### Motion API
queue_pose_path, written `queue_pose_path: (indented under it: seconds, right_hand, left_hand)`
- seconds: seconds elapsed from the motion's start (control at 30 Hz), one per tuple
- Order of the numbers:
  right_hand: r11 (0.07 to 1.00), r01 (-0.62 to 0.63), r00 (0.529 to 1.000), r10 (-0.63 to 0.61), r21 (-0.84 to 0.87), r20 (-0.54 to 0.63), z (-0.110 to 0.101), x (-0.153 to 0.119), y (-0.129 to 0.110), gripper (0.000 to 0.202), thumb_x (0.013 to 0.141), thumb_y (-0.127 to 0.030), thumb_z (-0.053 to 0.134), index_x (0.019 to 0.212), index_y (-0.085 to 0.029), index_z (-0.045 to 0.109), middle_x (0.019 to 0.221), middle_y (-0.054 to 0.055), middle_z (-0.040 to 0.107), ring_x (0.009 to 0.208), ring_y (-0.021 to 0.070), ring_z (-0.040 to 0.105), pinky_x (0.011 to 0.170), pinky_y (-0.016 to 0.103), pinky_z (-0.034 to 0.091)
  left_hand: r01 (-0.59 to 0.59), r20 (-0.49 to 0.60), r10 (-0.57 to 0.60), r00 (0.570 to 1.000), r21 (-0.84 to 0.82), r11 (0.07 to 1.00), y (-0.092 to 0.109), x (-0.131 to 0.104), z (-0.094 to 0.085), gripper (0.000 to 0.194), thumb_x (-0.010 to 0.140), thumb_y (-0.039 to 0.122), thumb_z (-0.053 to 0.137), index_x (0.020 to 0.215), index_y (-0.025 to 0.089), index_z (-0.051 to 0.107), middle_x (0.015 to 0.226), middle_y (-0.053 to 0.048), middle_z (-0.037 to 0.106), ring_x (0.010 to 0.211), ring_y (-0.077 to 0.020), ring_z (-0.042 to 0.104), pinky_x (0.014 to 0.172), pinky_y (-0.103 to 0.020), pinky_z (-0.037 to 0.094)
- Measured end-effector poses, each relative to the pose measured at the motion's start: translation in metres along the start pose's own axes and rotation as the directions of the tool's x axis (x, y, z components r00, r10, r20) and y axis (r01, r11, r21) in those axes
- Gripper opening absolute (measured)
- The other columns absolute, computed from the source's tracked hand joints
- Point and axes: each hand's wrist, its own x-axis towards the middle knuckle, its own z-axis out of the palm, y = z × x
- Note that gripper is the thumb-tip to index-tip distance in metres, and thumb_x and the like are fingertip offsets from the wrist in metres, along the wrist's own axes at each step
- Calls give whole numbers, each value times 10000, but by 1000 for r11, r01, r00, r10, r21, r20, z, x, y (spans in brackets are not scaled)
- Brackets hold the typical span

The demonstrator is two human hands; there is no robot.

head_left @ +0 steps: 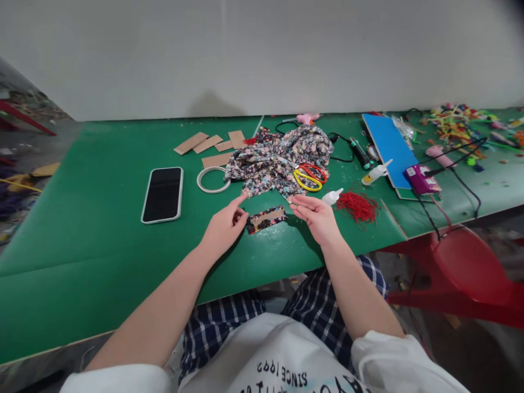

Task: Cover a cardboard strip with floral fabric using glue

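Observation:
A small cardboard strip (267, 219) lies before me, its edges wrapped in dark floral cloth and its brown middle bare. Beside its left end is my left hand (224, 225), index finger stretched to the lower edge of the floral fabric (282, 150), the other fingers loosely curled. To the right of the strip, my right hand (315, 215) has its fingers extended, tips close to another corner of the fabric; neither hand visibly grips anything. Scissors (308, 178) with yellow and red handles rest on the fabric. A white glue bottle (332, 196) lies just past my right fingers.
Left of the fabric are a tape roll (200, 180), several cardboard pieces (216, 159) and a phone (162, 195). Rightward lie red threads (358, 207), another glue bottle (376, 172), a blue board (391, 150), a purple box (422, 179) and a corded pink glue gun (440, 156).

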Motion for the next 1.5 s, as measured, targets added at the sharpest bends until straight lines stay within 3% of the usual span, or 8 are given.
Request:
queue_pose_path:
  seconds: [0.17, 0.33, 0.63, 0.8, 0.97, 1.13, 1.27, 1.5]
  right_hand:
    - [950, 73, 980, -125, -304, -155, -6, -10, 0, 242, 756, -393, 571, 834, -192, 681, 709, 39, 711, 648, 184, 663, 732, 390, 544]
    - [757, 363, 928, -347, -544, 135, -12, -29, 11, 345, 829, -204, 406, 1083, -268, 630, 1277, 0, 545, 1143, 175, 538, 949, 373, 468]
    - [824, 141, 951, -266, -549, -156, -19, -32, 13, 229, 757, -426, 573, 763, -220, 674, 591, -7, 657, 535, 155, 624, 614, 313, 537]
    - [852, 186, 965, -253, -490, -73, -14, -27, 11, 278, 838, -377, 452, 908, -219, 669, 747, 25, 700, 654, 155, 663, 664, 315, 557]
    - [897, 206, 972, -234, -391, -25, -7, -20, 10, 270, 812, -340, 496, 991, -239, 671, 964, 20, 698, 847, 166, 668, 788, 344, 551]
    - [897, 122, 982, -172, -425, -82, -1, -12, -3, 224, 688, -415, 642, 749, -204, 687, 627, -6, 673, 555, 145, 627, 597, 296, 525]
    - [813, 107, 976, -195, -572, -95, 0, -6, -11, 370, 757, -486, 543, 554, -181, 594, 400, -37, 506, 394, 97, 492, 485, 250, 430]
    - [996, -56, 968, 72, -72, 241, 8, -10, -9, 436, 766, -353, 546, 1193, -283, 490, 1029, 33, 649, 760, 147, 641, 561, 271, 533]
  left_hand:
    - [-150, 6, 150, 989, 118, 982, -3, 0, 4, 483, 844, 347, 504, 1297, 212, 405, 970, -44, 616, 879, -180, 558, 777, -314, 454]
    - [-331, 111, 312, 944, 297, 895, -4, 0, 10, 663, 772, 437, 615, 1334, 190, 363, 1106, -104, 579, 1037, -265, 499, 882, -406, 404]
    - [-315, 102, 299, 949, 232, 920, -5, -1, 11, 706, 780, 305, 633, 1378, 241, 263, 1037, -71, 582, 974, -237, 523, 866, -390, 427]
    - [-321, 96, 310, 946, 123, 939, -2, -4, 10, 702, 819, 242, 572, 1401, 309, 185, 1092, -57, 513, 973, -196, 523, 842, -331, 459]
    - [-279, 70, 275, 959, 52, 959, -2, -4, 11, 680, 794, 205, 602, 1376, 310, 268, 1138, -56, 455, 1037, -185, 492, 897, -323, 444]
    - [-22, 90, 34, 995, -137, 990, -2, -1, 8, 712, 734, 223, 667, 1351, 311, 322, 936, -7, 550, 668, -110, 516, 706, -297, 495]
    - [160, 131, -110, 985, -471, 867, 0, 1, 5, 752, 712, 202, 669, 1361, 276, 297, 676, 60, 468, 547, -77, 481, 610, -254, 487]
    - [260, 172, -200, 964, -759, 597, 9, 1, 0, 757, 635, 166, 702, 1314, 234, 373, 676, 68, 503, 581, -80, 571, 614, -244, 532]
